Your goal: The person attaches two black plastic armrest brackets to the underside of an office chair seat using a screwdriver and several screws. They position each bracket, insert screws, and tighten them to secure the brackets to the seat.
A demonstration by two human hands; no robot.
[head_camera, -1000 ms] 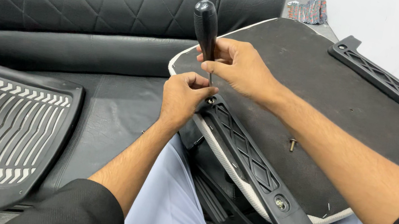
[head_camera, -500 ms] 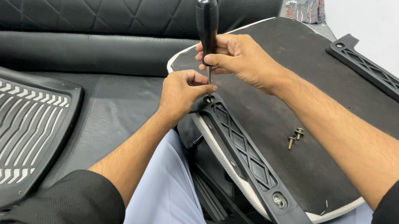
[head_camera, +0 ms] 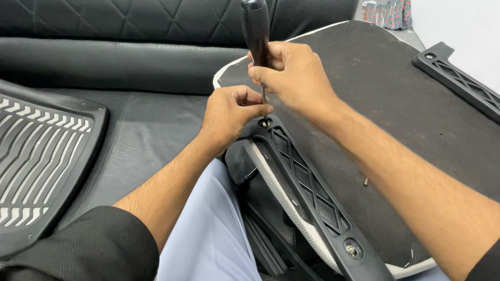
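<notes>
An upturned chair seat base (head_camera: 437,143) lies across the person's lap, a black armrest bracket (head_camera: 314,197) along its near edge. The right hand (head_camera: 297,74) is clenched around a black-handled screwdriver (head_camera: 256,24), upright over the bracket's far end. Directly below that grip, the left hand (head_camera: 231,114) pinches the shaft at its tip.
</notes>
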